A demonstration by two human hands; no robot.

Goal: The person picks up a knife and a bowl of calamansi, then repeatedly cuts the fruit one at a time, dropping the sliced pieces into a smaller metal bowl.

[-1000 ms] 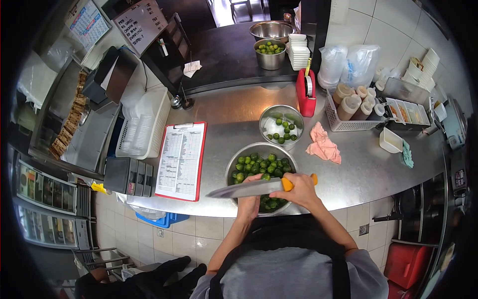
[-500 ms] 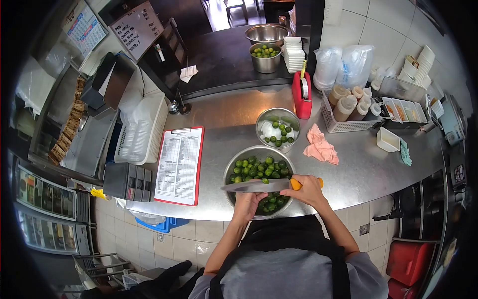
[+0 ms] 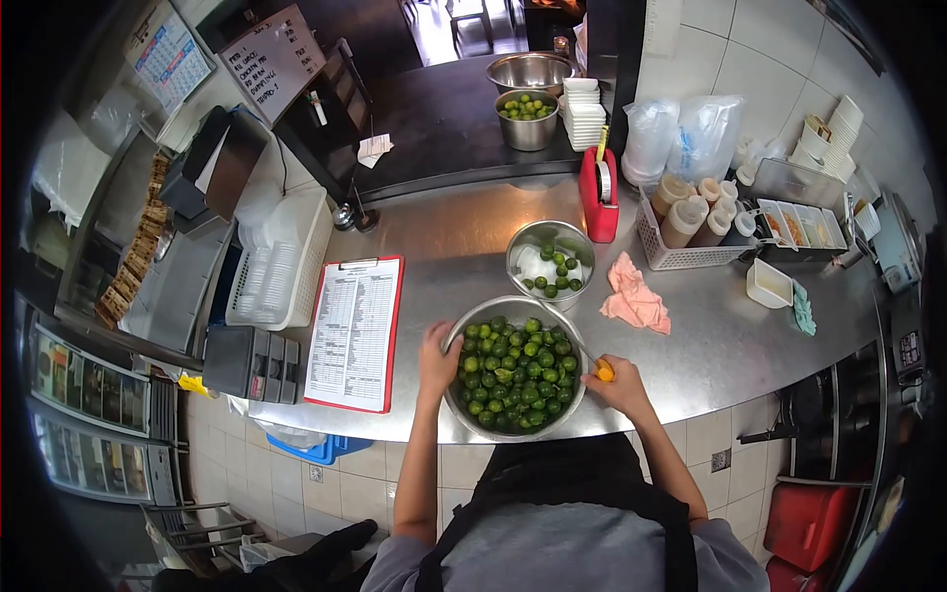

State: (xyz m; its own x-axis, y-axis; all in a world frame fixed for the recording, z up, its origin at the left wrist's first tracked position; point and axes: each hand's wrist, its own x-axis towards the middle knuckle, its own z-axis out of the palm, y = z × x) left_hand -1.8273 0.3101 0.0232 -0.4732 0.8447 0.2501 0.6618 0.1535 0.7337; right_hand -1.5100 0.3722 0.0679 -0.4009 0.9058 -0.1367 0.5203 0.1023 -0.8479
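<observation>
A large metal bowl [image 3: 451, 395] full of small green limes [image 3: 513, 370] stands at the counter's front edge. My left hand [image 3: 438, 360] is closed on its left rim, fingers outside and thumb over the edge. At the opposite rim, my right hand [image 3: 621, 387] grips a knife by its orange handle [image 3: 604, 371]. The blade is seen nearly edge-on, slanting up and left along the bowl's right rim. Just behind, a smaller metal bowl [image 3: 515, 268] holds several limes and something white.
Right of the bowls lies a pink cloth [image 3: 634, 294], with a red tape dispenser [image 3: 599, 197] behind it. A basket of sauce bottles [image 3: 691, 255] stands farther right. A red clipboard [image 3: 353, 333] lies left, beside a white bin of plastic cups [image 3: 311, 286].
My left hand has moved from over the limes to the bowl's left rim. The knife has swung from lying across the bowl to its right rim.
</observation>
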